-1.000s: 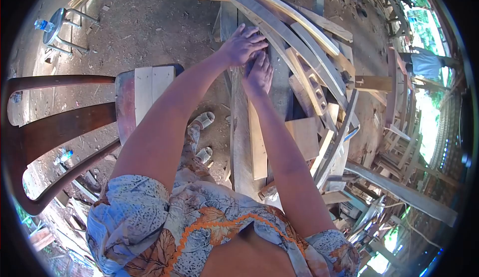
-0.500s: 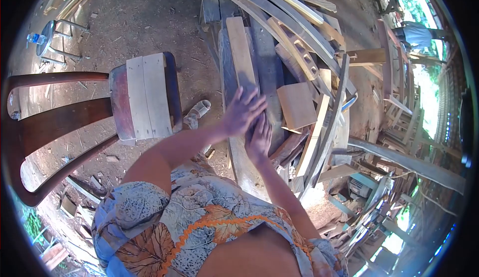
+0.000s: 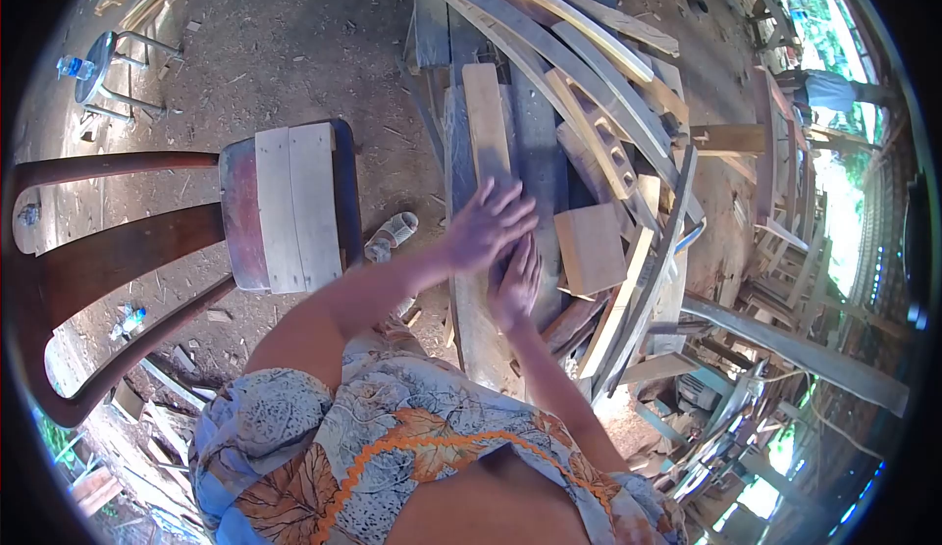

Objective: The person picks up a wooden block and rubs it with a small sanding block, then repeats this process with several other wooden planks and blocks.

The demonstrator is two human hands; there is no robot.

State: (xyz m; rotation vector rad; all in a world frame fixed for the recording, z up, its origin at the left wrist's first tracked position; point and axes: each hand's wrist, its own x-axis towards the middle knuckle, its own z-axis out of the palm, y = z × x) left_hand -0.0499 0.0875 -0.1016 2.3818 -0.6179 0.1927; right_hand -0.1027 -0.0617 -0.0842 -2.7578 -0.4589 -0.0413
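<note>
A pale wooden board lies lengthwise on a dark workbench in front of me. My left hand rests over the board's near end, palm down, fingers stretched and apart. Close beside it on the right, my right hand lies with its fingers extended forward, tips near the left hand's. Whatever is under the two palms is hidden. To the right of my hands sits a squarish wooden block, among several narrow strips.
Long curved wooden pieces are heaped along the bench's right side. A wooden chair stands at left, a stool with a plastic bottle beyond it. A person is far right. Offcuts litter the ground.
The whole view has shifted, so bench and chair appear lower. Against the bench, both hands have slid a little farther forward. Their fingers stay stretched out.
</note>
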